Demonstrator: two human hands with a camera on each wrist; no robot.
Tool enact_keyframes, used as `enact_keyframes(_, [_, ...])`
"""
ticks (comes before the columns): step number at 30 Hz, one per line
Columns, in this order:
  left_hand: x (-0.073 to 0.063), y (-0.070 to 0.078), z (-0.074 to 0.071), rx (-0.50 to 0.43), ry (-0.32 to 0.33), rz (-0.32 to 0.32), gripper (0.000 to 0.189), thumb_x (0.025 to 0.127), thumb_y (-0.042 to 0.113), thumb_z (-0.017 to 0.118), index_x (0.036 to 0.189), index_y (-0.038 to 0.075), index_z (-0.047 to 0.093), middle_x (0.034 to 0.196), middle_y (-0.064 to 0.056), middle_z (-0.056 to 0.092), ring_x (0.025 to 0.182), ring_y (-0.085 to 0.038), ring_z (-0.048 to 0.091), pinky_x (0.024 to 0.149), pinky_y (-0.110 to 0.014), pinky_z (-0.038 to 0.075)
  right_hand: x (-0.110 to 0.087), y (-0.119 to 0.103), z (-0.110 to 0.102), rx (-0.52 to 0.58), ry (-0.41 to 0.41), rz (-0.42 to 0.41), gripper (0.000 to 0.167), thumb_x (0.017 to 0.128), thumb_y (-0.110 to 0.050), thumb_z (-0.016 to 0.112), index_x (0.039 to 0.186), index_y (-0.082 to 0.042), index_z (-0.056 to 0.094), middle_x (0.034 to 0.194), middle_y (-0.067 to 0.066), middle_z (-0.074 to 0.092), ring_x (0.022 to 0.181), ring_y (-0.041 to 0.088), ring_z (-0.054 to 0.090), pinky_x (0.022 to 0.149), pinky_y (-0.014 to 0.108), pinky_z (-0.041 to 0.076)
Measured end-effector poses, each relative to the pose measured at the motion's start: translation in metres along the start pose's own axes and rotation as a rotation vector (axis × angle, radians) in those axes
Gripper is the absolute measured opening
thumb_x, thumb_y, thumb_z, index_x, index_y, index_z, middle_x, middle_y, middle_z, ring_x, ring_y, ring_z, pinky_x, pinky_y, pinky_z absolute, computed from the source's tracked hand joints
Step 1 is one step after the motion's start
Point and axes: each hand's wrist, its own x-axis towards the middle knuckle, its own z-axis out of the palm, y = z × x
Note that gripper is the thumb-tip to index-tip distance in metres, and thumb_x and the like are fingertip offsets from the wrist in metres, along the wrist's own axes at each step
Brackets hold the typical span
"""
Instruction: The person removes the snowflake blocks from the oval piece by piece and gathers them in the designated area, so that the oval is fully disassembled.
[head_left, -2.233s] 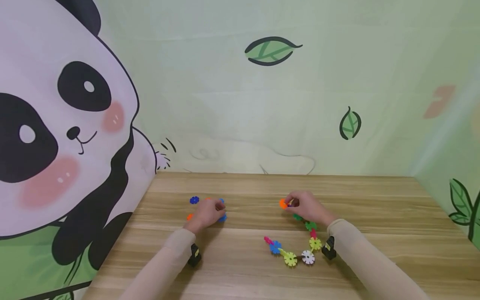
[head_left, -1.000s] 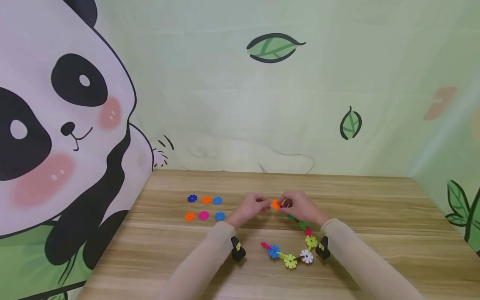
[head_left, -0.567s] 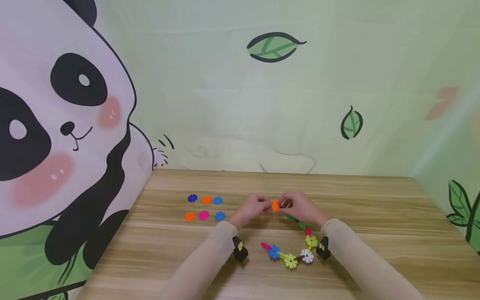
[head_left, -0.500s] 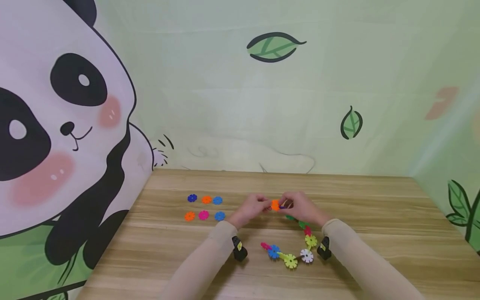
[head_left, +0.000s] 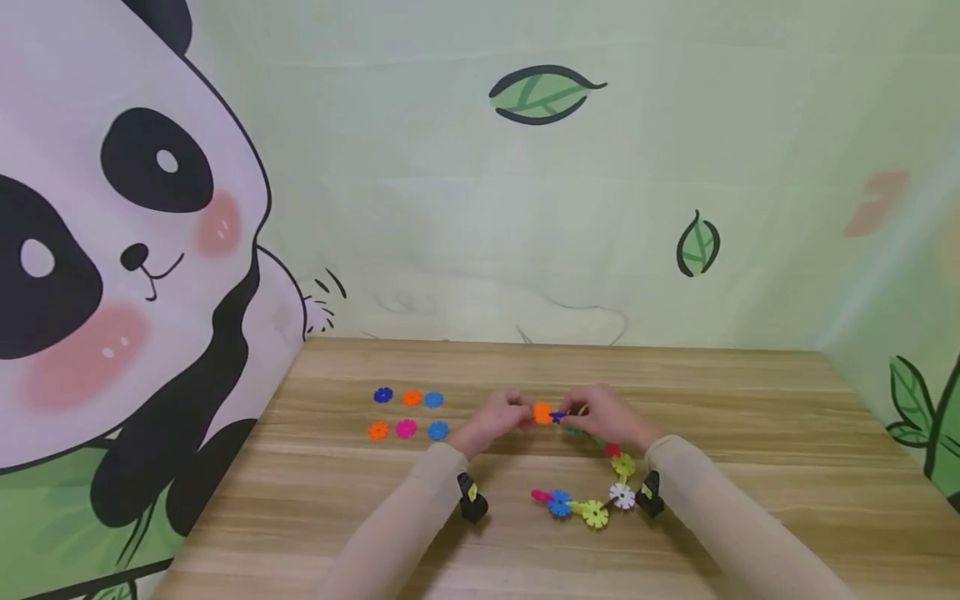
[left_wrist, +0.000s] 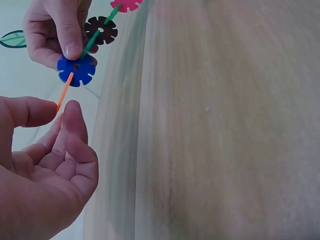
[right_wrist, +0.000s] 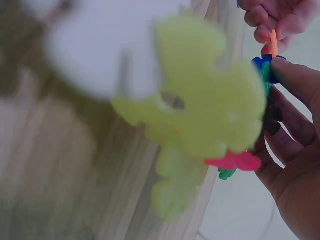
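Flower-shaped slotted plastic discs are joined edge to edge in a chain that curves across the wooden table. At its upper end are an orange disc [head_left: 542, 413] and a dark blue disc [left_wrist: 76, 70], with the orange one slotted edge-on into the blue one. My left hand [head_left: 498, 421] pinches the orange disc by its outer edge. My right hand [head_left: 609, 418] grips the blue disc between thumb and fingers. Green, brown and pink discs follow beyond it, partly behind the right hand. A yellow disc [right_wrist: 215, 95] and a white disc [right_wrist: 110, 45] hang blurred, close to the right wrist camera.
Loose discs lie in two rows on the left of the table [head_left: 330, 492], among them a magenta disc [head_left: 406, 428] and a dark blue one [head_left: 383, 395]. The chain's lower end has a pink disc [head_left: 540, 496]. A panda-printed backdrop [head_left: 420, 208] stands behind.
My left hand has moved right from over the loose discs to the orange disc. The orange disc has shifted slightly left, and the blue disc shows more. The chain's lower part has slid right.
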Motion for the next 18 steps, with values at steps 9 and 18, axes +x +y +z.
enact_keyframes(9, [-0.0015,0.0049,0.0017,-0.032,-0.031,-0.002,0.024,0.091,0.012,0.06,0.111,-0.003,0.062,0.096,-0.008,0.066,0.088,-0.021,0.063,0.079,-0.036,0.05,0.004,0.001,0.0033,-0.015,0.019,-0.049,0.005,0.086,-0.011,0.07,0.089,-0.015,0.07,0.087,-0.008,0.066,0.084,0.01,0.06,0.073,0.029,0.051])
enact_keyframes(18, [0.0005,0.0028,0.0068,-0.211,-0.042,-0.034,0.022,0.088,0.008,0.064,0.104,-0.006,0.06,0.088,-0.004,0.064,0.081,-0.017,0.061,0.078,-0.032,0.051,0.0038,-0.0047,0.0032,-0.037,0.047,-0.074,0.005,0.085,-0.009,0.071,0.089,-0.012,0.071,0.089,-0.004,0.067,0.084,0.012,0.061,0.072,0.03,0.052])
